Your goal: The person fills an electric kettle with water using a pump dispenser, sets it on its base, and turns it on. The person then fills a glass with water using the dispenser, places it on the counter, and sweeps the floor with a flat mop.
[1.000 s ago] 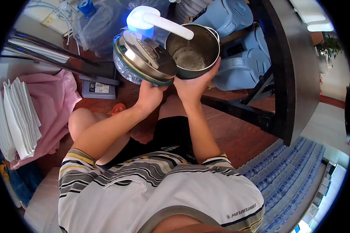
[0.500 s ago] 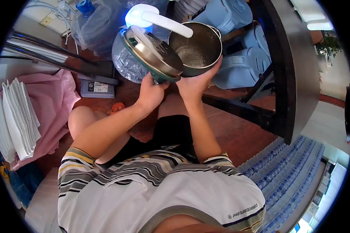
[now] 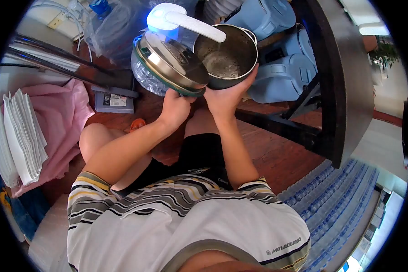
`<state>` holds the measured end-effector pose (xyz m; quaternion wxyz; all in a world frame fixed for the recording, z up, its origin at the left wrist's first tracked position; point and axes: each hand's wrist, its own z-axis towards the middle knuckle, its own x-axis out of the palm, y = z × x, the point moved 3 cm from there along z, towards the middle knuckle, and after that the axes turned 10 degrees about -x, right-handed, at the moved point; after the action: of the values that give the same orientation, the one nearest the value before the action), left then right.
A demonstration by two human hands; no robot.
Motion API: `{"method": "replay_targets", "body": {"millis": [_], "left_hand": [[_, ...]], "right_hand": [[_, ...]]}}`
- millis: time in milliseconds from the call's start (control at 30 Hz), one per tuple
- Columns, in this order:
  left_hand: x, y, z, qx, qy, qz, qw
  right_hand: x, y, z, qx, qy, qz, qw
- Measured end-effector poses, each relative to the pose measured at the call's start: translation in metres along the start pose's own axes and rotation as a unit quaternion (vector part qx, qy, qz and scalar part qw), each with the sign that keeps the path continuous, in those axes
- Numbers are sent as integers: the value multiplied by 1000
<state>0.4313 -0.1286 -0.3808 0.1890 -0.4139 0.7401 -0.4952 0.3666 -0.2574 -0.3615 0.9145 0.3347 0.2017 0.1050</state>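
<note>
My left hand (image 3: 176,105) is closed on the edge of a round, shiny metal lid (image 3: 179,61) with a dark green rim, held tilted. Beside it, my right hand (image 3: 226,97) cups a dark metal pot (image 3: 231,56) from below, its mouth facing up. A little water seems to lie on the pot's bottom. Over its opening reaches the white spout of a water dispenser pump (image 3: 197,25), glowing blue at its base. Under the pump, a clear plastic water bottle (image 3: 149,79) is partly hidden behind the lid.
Light-blue kettle-like containers (image 3: 283,77) stand under the dark table (image 3: 349,81) on the right. Packs of water bottles (image 3: 326,204) are at lower right. White folded sheets (image 3: 25,136) rest on pink cloth (image 3: 70,113) at left, near a grey box (image 3: 113,102).
The lid has shifted slightly left and turned, so more of its shiny top shows. The pot has moved slightly left, under the spout.
</note>
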Motion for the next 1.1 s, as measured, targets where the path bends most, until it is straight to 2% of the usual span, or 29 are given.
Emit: {"method": "replay_targets", "body": {"millis": [167,400,467,600,667,1100], "left_hand": [[3,-6,-2,-43,11,-37,998],[5,-12,-5,-66,19,-20,997],[5,-7,-2,-14,15,-40,999],[1,-4,0,-51,12,-32,998],[0,0,2,-23,9,-22,999],[-1,1,2,-14,20,-7,1000]], "right_hand": [[-1,-1,1,1,0,-3,1000],[-3,-2,2,0,-1,-1,1000],[-2,-3,2,0,2,3,1000],[-1,-1,2,-16,1,-9,1000],[-2,2,3,-22,5,-24,999],[-3,5,4,-7,11,-28,1000]]}}
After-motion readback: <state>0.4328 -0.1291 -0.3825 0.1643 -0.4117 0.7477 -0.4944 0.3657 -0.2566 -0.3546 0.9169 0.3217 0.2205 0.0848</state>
